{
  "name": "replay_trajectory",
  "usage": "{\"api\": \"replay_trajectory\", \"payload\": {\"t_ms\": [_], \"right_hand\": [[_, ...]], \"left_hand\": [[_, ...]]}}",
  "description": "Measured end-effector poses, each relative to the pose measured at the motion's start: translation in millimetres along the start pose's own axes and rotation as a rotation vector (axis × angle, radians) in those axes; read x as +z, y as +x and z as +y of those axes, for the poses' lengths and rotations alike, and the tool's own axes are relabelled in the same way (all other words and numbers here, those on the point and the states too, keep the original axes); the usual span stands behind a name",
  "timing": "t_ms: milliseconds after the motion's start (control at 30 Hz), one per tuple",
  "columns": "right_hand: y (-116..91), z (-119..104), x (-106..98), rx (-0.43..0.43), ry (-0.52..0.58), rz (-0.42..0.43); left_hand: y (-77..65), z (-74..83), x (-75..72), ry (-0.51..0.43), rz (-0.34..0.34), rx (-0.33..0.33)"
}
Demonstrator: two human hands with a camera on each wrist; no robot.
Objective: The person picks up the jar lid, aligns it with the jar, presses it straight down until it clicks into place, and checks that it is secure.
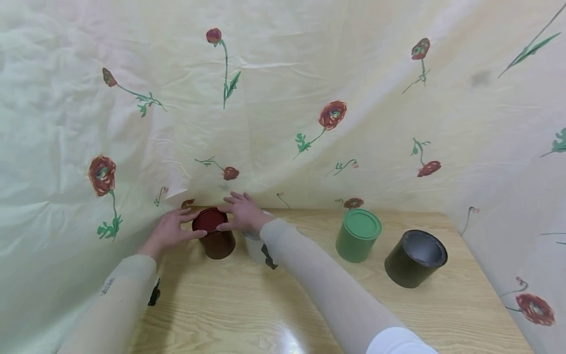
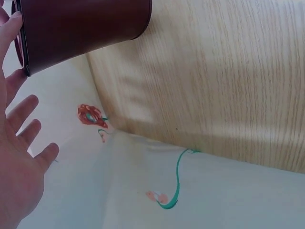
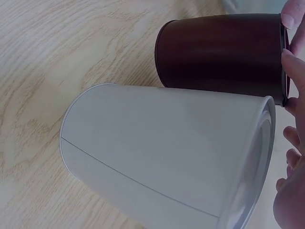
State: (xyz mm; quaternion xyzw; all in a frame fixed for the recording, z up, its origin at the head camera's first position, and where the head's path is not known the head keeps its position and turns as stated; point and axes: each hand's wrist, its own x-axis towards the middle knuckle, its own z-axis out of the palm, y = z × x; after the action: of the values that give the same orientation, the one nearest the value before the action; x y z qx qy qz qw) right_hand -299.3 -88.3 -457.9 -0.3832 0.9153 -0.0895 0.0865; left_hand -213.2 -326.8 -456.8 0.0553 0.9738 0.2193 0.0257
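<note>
- Left hand [image 1: 170, 230]: at the left side of the desk [image 1: 212, 305], fingers widely spread and nearly straight; thumb and one fingertip touch the red can's rim, the others splayed free. The forearm slants forward and to the right.
- Red can [image 1: 216, 245]: upright on the desk, near the flowered cloth [image 1: 265, 132], between the two hands. Work here appears under way – contact made at the rim, no lifting seen; how much remains cannot be told.
- Right hand [image 1: 245, 215]: reaches across above the white can, fingers extended and apart, thumb at the red can's rim; nothing is enclosed in the grasp. The forearm slants forward and to the left.
- White can [image 1: 253, 248]: just beside the red can, partly hidden by the right arm.
- Green can [image 1: 357, 243]: upright, well apart from both hands – untouched.
- Black can [image 1: 407, 265]: rightmost, near the green can, likewise untouched.
</note>
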Motion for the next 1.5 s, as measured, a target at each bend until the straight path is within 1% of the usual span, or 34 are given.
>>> {"api": "replay_trajectory", "payload": {"t_ms": [200, 300, 433, 567, 800, 933, 1133, 1333, 1500], "right_hand": [[-0.5, -2.4, 3.0, -0.027, -0.108, -0.009], [-0.9, -2.3, 4.9, -0.032, -0.139, -0.01], [-1.1, -1.5, 7.2, -0.024, -0.148, -0.012], [-0.6, -0.9, 8.9, -0.035, -0.128, 0.0], [0.6, 0.2, 11.2, -0.049, -0.04, 0.035], [0.6, -1.7, 15.0, -0.051, -0.015, 0.03], [-0.8, -7.8, 16.2, -0.024, -0.033, -0.012], [1.8, -11.3, 12.8, -0.004, -0.012, -0.026], [2.6, -13.8, 7.8, 0.019, 0.033, -0.013]], "left_hand": [[-3.7, -4.2, 0.8, 0.084, 0.033, 0.065], [-5.4, -3.8, 1.9, 0.103, 0.035, 0.07], [-6.9, -2.0, 4.5, 0.119, 0.037, 0.069], [-9.2, -0.6, 5.9, 0.13, 0.048, 0.074], [-10.0, 4.7, 4.7, 0.101, 0.082, 0.093], [-9.4, 4.4, 8.3, 0.103, 0.071, 0.098], [-10.1, 1.7, 14.6, 0.079, 0.054, 0.099], [-10.1, 3.2, 12.7, 0.032, 0.024, 0.086], [-6.4, 4.7, 9.8, 0.007, 0.025, 0.079]]}}
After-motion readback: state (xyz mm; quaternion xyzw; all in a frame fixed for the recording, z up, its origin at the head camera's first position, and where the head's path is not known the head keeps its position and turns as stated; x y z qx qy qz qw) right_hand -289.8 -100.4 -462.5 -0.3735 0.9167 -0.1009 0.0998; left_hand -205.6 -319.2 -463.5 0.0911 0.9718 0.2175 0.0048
